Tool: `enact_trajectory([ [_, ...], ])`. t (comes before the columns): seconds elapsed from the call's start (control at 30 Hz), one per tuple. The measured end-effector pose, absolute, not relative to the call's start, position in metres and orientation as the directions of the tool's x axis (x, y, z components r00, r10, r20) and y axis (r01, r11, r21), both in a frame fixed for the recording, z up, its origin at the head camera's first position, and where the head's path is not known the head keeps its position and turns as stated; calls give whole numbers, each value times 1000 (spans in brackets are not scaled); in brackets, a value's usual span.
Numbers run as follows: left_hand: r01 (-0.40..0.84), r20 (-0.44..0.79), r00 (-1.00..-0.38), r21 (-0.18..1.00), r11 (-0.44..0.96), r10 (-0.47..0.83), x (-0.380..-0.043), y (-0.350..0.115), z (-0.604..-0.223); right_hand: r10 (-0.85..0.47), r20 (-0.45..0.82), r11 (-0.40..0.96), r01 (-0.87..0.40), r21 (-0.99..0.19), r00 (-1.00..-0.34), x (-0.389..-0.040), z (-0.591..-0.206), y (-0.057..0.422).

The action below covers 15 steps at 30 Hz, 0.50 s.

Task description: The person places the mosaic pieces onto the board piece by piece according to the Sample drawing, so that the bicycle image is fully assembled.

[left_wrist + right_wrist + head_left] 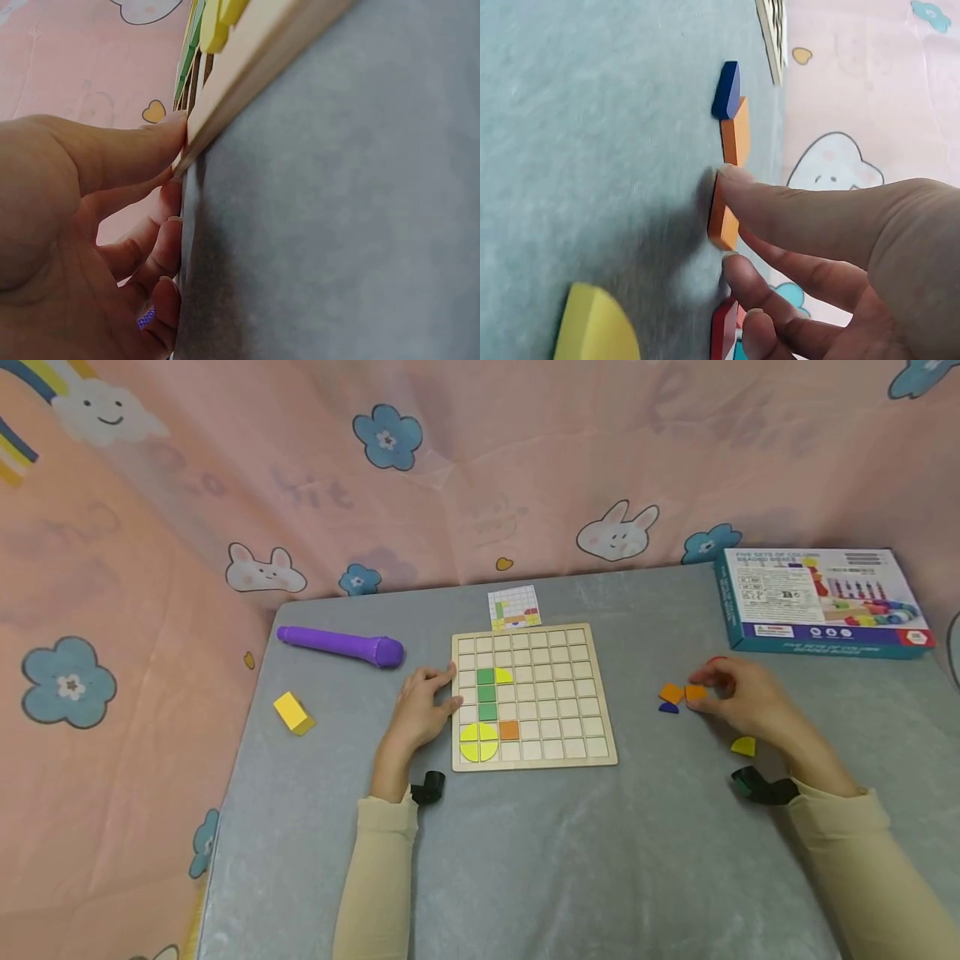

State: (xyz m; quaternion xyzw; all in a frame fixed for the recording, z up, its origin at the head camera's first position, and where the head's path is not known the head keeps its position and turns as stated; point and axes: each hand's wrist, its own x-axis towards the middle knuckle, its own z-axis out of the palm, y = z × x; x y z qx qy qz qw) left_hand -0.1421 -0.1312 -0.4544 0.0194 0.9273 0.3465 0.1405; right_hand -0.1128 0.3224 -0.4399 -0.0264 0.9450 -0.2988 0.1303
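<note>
Right of the board (551,727), on the far half of the counter (540,860), the right hand (738,697) reaches into a small group of pieces. Its grip appears to pinch an orange square (695,692): the thumb lies against it and the other fingers curl beyond, though not every fingertip's contact shows. Just left is a second orange piece (671,694), with a blue half-round (668,708) at its near side. A red piece (717,658) is partly hidden past the fingers; a yellow quarter (743,746) lies apart, nearer.

The left hand (420,706) touches the board's left edge, thumb and forefinger spread along it. Green squares (487,693) and a yellow circle (478,742) occupy its left side; a card (514,607) lies at its far edge.

The square is thin, so uneven thumb pressure could tip it or make it slip. The second orange piece is so close that a careless finger might shove it into the blue one. A low wrist camera (761,787) could sweep the yellow quarter aside, and a hard left-hand push might slide the board.
</note>
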Motion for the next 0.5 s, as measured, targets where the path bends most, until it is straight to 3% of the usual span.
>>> enact_trajectory([
  [0.27,-62,-245,-961,644,762,128,-142,-131,-456,-86,-289,836,89,-542,-954,-110,-438,325],
  [0.5,-55,-244,-960,647,760,138,-142,-132,-456,-63,-248,841,82,-535,-967,-113,-434,319],
])
